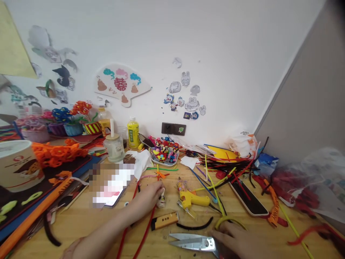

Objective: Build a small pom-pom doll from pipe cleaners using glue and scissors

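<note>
My left hand (pixel 151 196) reaches across the wooden table (pixel 88 223), its fingers closed round a small white figure (pixel 161 201). Near the front edge, my right hand (pixel 237 241) lies over the handles of metal scissors (pixel 192 241), whose blades point left. A curved yellow pipe cleaner (pixel 229 220) sits just above that hand. Between the hands lie a yellow glue gun (pixel 192 199), an orange-and-black lighter (pixel 164 220) and a curved black pipe cleaner (pixel 194 226). Red pipe cleaners (pixel 145 230) run under my left forearm.
Loose pipe cleaners (pixel 226 167) pile at the right by a black phone (pixel 248 198) and plastic bags (pixel 309 180). A blurred phone (pixel 110 183), glass jar (pixel 113 146), yellow bottle (pixel 133 133), tray of figures (pixel 165 153), paper cup (pixel 18 165) and pipe-cleaner flowers (pixel 70 117) stand behind.
</note>
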